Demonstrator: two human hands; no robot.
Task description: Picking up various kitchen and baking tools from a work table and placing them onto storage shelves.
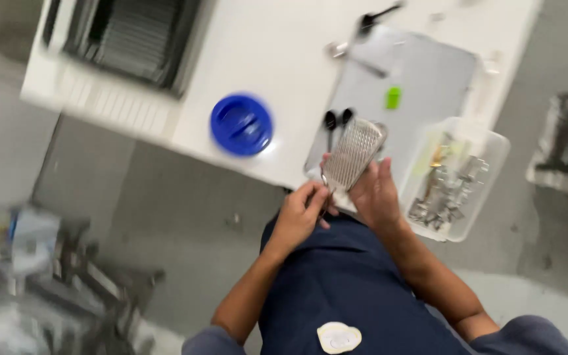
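Head view, blurred by motion. Landmark for all positions: the flat perforated metal grater (355, 153).

White counter (277, 59): carries everything below; the grater is over its near edge.

Black ridged rack or tray (133, 39): far left of the grater, at the counter's far corner; details too blurred to tell.

Grey rectangular mat (422, 85): directly behind the grater, extending up and to the right of it.

Clear plastic rectangular tub of small metal tools (458, 177): just right of the grater, overhanging the counter edge.

Round blue plastic lid (241, 124): left of the grater, well apart, lying flat on the counter.

Grater itself: tilted, upper end toward the mat, lower end toward the person's dark blue apron (356, 283).

Right hand (376, 194): against the grater's lower right edge, palm open toward it, fingers extended along its side; grip spread, supporting rather than closed round.

Left hand (299, 213): just below and left of the grater, fingers pressed together in a pinch at the thin handle end; exact contact is blurred.

Two black-handled utensils (337, 119): just behind the grater's upper left, on the mat's edge.

Small bright green block (393, 98): behind the grater, on the mat.
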